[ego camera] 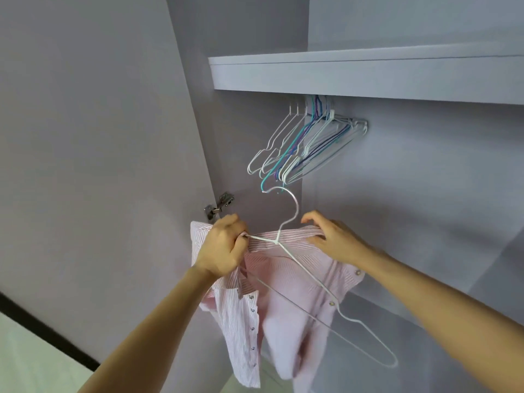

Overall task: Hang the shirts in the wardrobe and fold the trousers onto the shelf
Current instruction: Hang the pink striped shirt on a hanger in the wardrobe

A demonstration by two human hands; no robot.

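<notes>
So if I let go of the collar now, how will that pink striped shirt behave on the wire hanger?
The pink striped shirt looks thin and floppy, sagging in folds, so it would likely slump. Only one arm of the white wire hanger seems inside it, so it may slide off. The hanger looks light and apt to tilt.

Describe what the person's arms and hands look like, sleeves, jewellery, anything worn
Both forearms are bare as far as the frame shows: no sleeves or cuffs in view. The left hand and right hand wear no gloves, and no watch, bracelet or ring is visible. Fingernails look short and unpainted where they show.
</notes>
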